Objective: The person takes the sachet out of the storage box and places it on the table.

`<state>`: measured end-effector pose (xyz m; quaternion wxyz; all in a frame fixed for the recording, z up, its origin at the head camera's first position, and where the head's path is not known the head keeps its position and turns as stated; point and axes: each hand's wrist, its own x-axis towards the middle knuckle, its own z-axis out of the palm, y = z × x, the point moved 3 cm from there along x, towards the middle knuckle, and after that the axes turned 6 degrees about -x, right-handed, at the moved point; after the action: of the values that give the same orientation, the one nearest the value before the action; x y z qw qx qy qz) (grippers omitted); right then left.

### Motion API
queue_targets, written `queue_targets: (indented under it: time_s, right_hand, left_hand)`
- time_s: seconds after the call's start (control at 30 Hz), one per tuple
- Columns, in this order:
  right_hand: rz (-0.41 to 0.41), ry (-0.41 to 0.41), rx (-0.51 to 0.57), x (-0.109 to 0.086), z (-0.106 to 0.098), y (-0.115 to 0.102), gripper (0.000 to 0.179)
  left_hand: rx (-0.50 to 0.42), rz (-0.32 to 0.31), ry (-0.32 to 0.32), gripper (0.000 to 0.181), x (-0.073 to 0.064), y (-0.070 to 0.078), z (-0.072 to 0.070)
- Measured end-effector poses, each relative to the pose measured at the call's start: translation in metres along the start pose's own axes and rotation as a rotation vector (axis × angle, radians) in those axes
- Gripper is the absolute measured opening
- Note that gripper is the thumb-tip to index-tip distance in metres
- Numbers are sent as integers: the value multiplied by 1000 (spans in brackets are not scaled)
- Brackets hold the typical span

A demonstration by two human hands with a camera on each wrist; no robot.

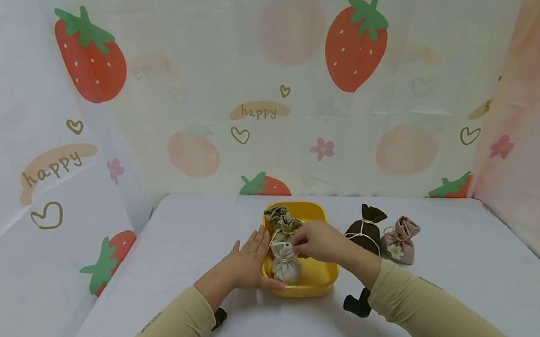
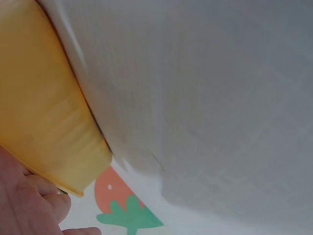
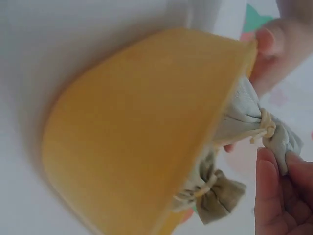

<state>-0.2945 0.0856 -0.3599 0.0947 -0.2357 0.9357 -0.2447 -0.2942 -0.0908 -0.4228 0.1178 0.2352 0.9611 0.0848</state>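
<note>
A pale grey drawstring pouch [image 1: 285, 269] sits in the near left part of a yellow plastic box [image 1: 307, 291]. My right hand [image 1: 320, 241] pinches the gathered cloth at its top between thumb and fingertips, above the tied cord, as the right wrist view shows for the pouch [image 3: 240, 110]. My left hand [image 1: 249, 263] lies along the box's left rim with fingers straight, its thumb at the near left corner. Behind the pale pouch, olive-brown pouches [image 1: 284, 230] fill the box's far left side, partly hidden by the right hand.
Right of the box stand a dark brown pouch [image 1: 364, 228], partly behind the right forearm, and a pink pouch [image 1: 397, 246] with a white flower. Black devices [image 1: 357, 305] hang below the wrists. Strawberry-printed cloth walls [image 1: 269, 153] enclose the white table [image 1: 186, 235] behind and at both sides.
</note>
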Motion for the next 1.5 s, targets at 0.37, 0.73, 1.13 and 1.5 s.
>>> queue_targets:
  time_s: [0.37,0.73,1.13,1.5]
  right_hand:
    - [57,78,-17,-5,-24,4,8]
    - [66,129,54,-10,-38,11,7]
    - [36,182,59,-17,-51,12,8]
    - [55,217,99,-24,-67,15,10]
  left_hand:
    - [-12,9,1,127,-2,2,-2]
    - [-10,7,-6,127,-2,2,-3]
    - [-2,6,-8,129,1,0,-1]
    - [10,12,4,129,0,1,-2]
